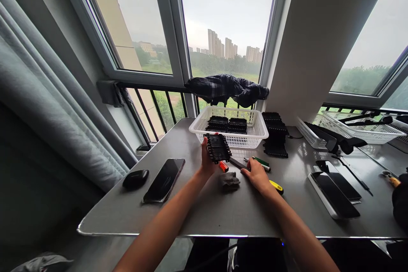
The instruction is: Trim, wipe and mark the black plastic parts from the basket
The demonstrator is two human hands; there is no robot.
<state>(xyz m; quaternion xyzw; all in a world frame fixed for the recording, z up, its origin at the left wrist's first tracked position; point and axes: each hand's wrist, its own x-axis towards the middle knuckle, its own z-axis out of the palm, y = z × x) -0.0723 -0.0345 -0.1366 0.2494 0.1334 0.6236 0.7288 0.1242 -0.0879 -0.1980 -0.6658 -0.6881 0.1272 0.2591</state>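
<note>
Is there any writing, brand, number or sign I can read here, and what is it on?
No readable text anywhere.
Black ribbed part in the left hand: none legible.
Yellow-handled tool: any marking is too small to read.
Red item: likewise too small.

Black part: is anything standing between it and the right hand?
Yes: a gray strip, held by the right hand, points toward the black part in the left hand. Whether they touch, I cannot tell. Nothing else visible blocks the way.
</note>
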